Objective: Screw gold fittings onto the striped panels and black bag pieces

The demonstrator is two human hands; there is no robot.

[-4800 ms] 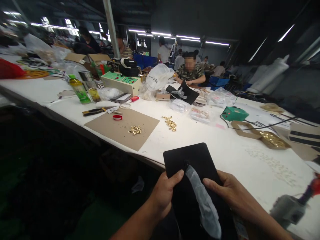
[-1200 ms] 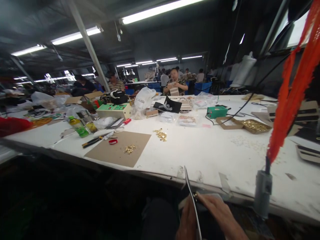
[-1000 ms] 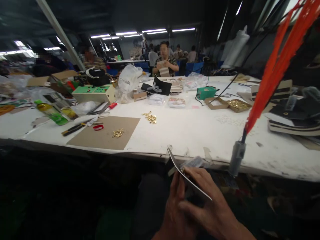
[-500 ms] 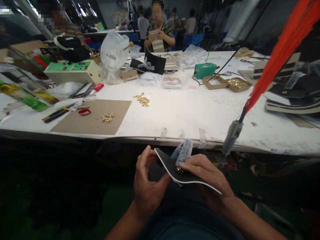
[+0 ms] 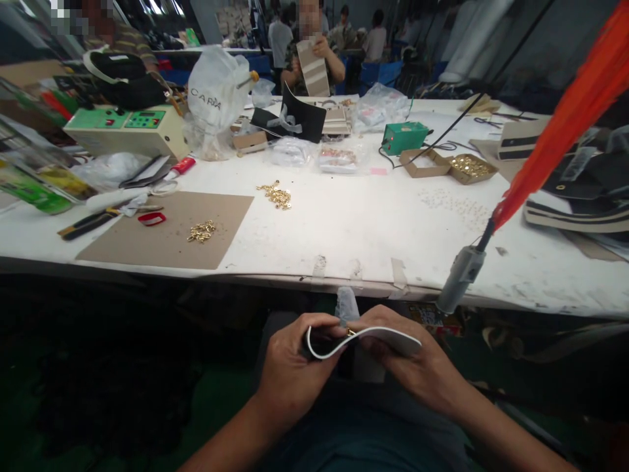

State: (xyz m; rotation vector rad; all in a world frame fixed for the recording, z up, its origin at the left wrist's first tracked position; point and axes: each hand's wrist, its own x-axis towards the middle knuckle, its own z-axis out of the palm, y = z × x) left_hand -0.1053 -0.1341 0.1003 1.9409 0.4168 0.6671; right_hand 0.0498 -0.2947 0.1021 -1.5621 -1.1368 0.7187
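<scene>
My left hand (image 5: pixel 293 368) and my right hand (image 5: pixel 423 359) are both closed on a flexible black panel with a pale edge (image 5: pixel 390 335), above my lap and in front of the table. The panel bends in an S-curve, its left end curled up inside my left fingers. At its middle, between my fingertips, a small gold metal fitting (image 5: pixel 350 332) shows. Just beyond it a plastic-wrapped tab (image 5: pixel 346 304) sticks up towards the table edge. My fingers hide most of the panel's dark face.
On the white table (image 5: pixel 344 229) lie gold hardware (image 5: pixel 278 195), more gold pieces (image 5: pixel 201 231) on a brown board (image 5: pixel 147 246), and pliers (image 5: pixel 88 223). An orange-tasselled grey cylinder (image 5: pixel 459 280) hangs at right. A green box (image 5: pixel 405 137) stands behind. Across the table, a person holds a striped panel (image 5: pixel 314 69).
My left hand has moved right and closed onto the panel near the fitting. The panel is curled more sharply, and the wrapped tab sits lower. The person opposite has raised and tilted their striped panel.
</scene>
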